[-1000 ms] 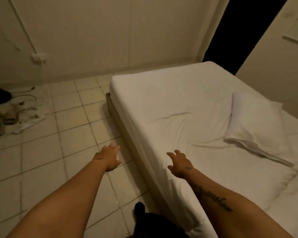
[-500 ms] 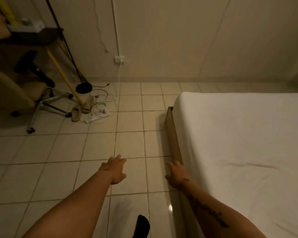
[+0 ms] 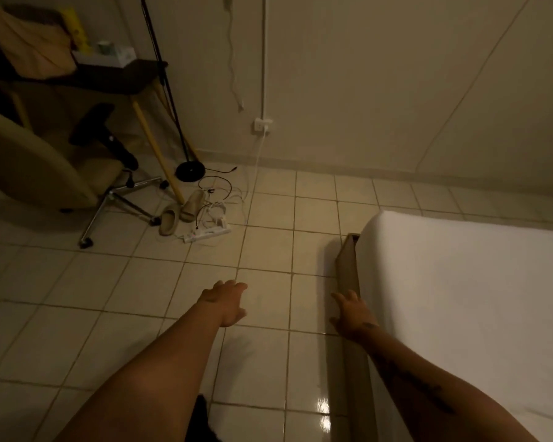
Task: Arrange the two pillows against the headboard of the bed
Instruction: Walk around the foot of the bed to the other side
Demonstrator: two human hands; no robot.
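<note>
The bed (image 3: 479,298) with its white sheet fills the right side, its brown wooden frame (image 3: 348,269) running along the tiled floor. No pillow and no headboard is in view. My left hand (image 3: 225,303) is stretched out over the floor tiles, fingers apart, holding nothing. My right hand (image 3: 351,312) reaches forward beside the bed frame's edge, fingers spread, also empty.
At the left stand a beige office chair (image 3: 35,167) and a dark desk (image 3: 87,78). A stand with a round black base (image 3: 190,170), a yellow stick (image 3: 158,154), slippers (image 3: 181,212) and a power strip (image 3: 206,234) with tangled cables lie near the wall.
The view has swung left, away from the bed; the pillow seen one second ago is out of sight, and the chair and desk have come into view. Both hands stay outstretched and empty.
</note>
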